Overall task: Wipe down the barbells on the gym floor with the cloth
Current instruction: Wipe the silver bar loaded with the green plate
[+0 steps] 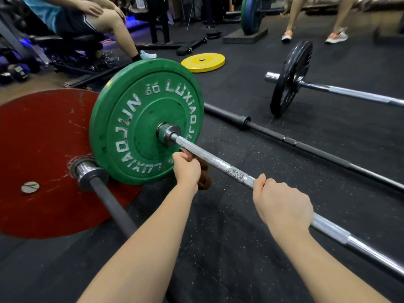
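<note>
Cloth [204,173] is mostly hidden: only a brown bunched fold is seen past the left grip [187,171], which is curled tight round it and held against the underside of the silver barbell [218,164], just beside the collar of the green plate [140,119]. Whether the cloth is wrapped round the shaft cannot be told. The shaft is knurled and bright, with dull smeared patches between the two grips. The right grip [282,206] is closed over the same shaft further from the plate; its fingers are hidden under the bar. The bar's other end is cut off at the right edge. The green plate is scuffed, lettered in white, and stands upright on the black rubber floor [218,237]. A red plate [39,149] is partly covered by it, carried on a dark barbell [111,204] whose shaft is lost behind the left forearm. A bare black barbell [306,147] is laid beyond, then a black plate [288,77] on another bar. A yellow plate [203,62] is laid flat further off. A seated person [72,18] and another person's legs [341,16] are cut off at the top edge.
</note>
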Demonstrator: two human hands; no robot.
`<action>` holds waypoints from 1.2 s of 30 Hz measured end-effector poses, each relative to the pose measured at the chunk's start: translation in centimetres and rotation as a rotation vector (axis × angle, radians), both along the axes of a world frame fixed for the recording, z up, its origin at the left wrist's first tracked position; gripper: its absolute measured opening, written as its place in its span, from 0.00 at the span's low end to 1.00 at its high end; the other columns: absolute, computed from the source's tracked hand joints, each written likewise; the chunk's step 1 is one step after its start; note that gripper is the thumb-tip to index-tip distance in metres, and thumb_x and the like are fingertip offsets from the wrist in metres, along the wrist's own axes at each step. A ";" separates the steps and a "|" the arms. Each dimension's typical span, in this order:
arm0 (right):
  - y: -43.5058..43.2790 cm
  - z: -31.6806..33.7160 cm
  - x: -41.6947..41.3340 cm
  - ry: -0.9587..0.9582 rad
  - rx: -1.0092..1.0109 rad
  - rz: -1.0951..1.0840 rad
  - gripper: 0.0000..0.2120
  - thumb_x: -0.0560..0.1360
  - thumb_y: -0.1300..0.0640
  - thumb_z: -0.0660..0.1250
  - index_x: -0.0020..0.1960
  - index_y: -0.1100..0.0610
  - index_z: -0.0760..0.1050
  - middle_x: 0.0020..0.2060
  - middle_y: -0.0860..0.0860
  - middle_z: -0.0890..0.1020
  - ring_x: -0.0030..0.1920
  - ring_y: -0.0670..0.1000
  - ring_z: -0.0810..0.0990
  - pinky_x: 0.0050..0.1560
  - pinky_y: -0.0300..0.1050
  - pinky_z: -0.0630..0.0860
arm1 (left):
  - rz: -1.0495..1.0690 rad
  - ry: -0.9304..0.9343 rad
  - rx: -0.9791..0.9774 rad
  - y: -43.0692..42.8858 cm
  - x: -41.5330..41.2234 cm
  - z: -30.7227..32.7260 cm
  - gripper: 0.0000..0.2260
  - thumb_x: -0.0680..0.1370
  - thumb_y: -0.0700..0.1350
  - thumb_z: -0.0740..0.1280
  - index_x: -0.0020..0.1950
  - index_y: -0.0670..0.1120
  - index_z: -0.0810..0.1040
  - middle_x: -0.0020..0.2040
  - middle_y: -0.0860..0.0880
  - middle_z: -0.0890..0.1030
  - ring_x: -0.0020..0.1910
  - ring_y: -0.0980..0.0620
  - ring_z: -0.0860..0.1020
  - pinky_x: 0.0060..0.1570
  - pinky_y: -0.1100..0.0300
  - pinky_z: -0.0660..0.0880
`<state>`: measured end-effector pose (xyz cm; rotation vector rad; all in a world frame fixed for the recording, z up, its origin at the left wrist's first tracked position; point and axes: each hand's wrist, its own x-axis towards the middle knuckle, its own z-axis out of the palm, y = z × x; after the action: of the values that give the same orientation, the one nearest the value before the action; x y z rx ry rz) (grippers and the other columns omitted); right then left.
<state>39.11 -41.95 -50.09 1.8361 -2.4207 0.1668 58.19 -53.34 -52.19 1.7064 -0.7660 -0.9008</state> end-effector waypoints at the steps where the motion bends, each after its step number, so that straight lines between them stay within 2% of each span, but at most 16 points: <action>1: 0.0 0.0 0.0 0.005 0.006 0.006 0.22 0.84 0.48 0.43 0.45 0.51 0.74 0.28 0.47 0.72 0.25 0.52 0.65 0.29 0.45 0.58 | -0.007 0.015 0.002 0.3 -0.2 -0.3 0.09 0.79 0.37 0.63 0.50 0.48 0.65 0.48 0.47 0.76 0.40 0.51 0.72 0.36 0.58 0.69; 3: -0.1 0.0 0.0 0.003 0.012 0.010 0.22 0.84 0.48 0.43 0.46 0.51 0.74 0.28 0.47 0.71 0.25 0.53 0.66 0.29 0.45 0.59 | 0.004 0.097 -0.001 0.8 -0.8 -0.7 0.10 0.77 0.36 0.64 0.47 0.49 0.65 0.48 0.46 0.76 0.42 0.48 0.73 0.40 0.55 0.72; 6: -0.1 0.2 0.0 -0.025 0.017 -0.001 0.23 0.84 0.47 0.44 0.43 0.52 0.74 0.30 0.49 0.75 0.30 0.57 0.71 0.33 0.46 0.64 | 0.055 0.240 -0.018 2.2 -2.3 -0.7 0.10 0.76 0.35 0.64 0.45 0.49 0.66 0.45 0.47 0.76 0.40 0.48 0.74 0.40 0.56 0.74; 10: 0.1 0.4 0.2 -0.021 -0.003 0.007 0.23 0.84 0.47 0.43 0.42 0.53 0.72 0.28 0.48 0.72 0.29 0.56 0.69 0.33 0.47 0.63 | 0.002 0.170 -0.006 3.1 -2.8 -0.8 0.09 0.77 0.37 0.64 0.45 0.49 0.66 0.45 0.47 0.76 0.40 0.49 0.74 0.39 0.56 0.72; 14: 0.3 0.2 0.1 0.018 -0.006 0.011 0.24 0.84 0.47 0.43 0.42 0.53 0.73 0.27 0.48 0.72 0.28 0.56 0.69 0.31 0.46 0.60 | 0.055 0.079 -0.057 1.6 -0.3 0.0 0.09 0.79 0.37 0.65 0.49 0.48 0.67 0.47 0.47 0.76 0.39 0.51 0.73 0.35 0.58 0.70; 18: 0.3 0.2 0.1 0.011 -0.011 0.004 0.24 0.84 0.47 0.43 0.41 0.53 0.72 0.27 0.49 0.70 0.26 0.55 0.66 0.29 0.45 0.56 | -0.011 -0.117 -0.057 1.0 1.6 0.4 0.09 0.80 0.39 0.65 0.50 0.48 0.65 0.44 0.51 0.73 0.39 0.52 0.72 0.39 0.56 0.68; 23: 0.2 0.3 0.2 -0.009 0.000 -0.011 0.26 0.84 0.46 0.42 0.41 0.54 0.73 0.27 0.49 0.71 0.29 0.57 0.70 0.31 0.46 0.61 | -0.094 0.056 -0.047 2.4 -0.2 0.3 0.11 0.78 0.38 0.65 0.48 0.49 0.64 0.45 0.48 0.74 0.42 0.50 0.73 0.40 0.57 0.71; 29: 0.3 0.6 0.2 -0.002 -0.001 -0.011 0.27 0.84 0.46 0.42 0.41 0.54 0.75 0.27 0.49 0.72 0.28 0.56 0.70 0.32 0.45 0.64 | -0.106 0.020 -0.068 5.7 -3.7 0.2 0.10 0.78 0.37 0.63 0.47 0.48 0.63 0.42 0.50 0.72 0.37 0.52 0.70 0.36 0.58 0.68; 32: 0.2 0.5 0.3 -0.021 0.001 -0.018 0.27 0.84 0.46 0.43 0.41 0.54 0.75 0.26 0.49 0.71 0.27 0.55 0.67 0.33 0.46 0.64 | -0.089 -0.035 -0.082 5.1 -3.1 0.5 0.10 0.76 0.34 0.61 0.48 0.47 0.65 0.43 0.50 0.74 0.38 0.52 0.72 0.35 0.60 0.67; 36: 0.3 0.3 0.2 -0.006 -0.003 0.000 0.25 0.84 0.47 0.43 0.42 0.54 0.75 0.27 0.49 0.71 0.28 0.56 0.69 0.34 0.46 0.64 | -0.043 -0.107 -0.110 3.7 -1.4 0.6 0.10 0.78 0.35 0.61 0.49 0.48 0.63 0.45 0.49 0.74 0.39 0.53 0.73 0.34 0.61 0.66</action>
<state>39.36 -41.66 -49.81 1.8376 -2.4229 0.1761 56.81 -49.60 -51.59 1.6570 -0.9102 -0.7865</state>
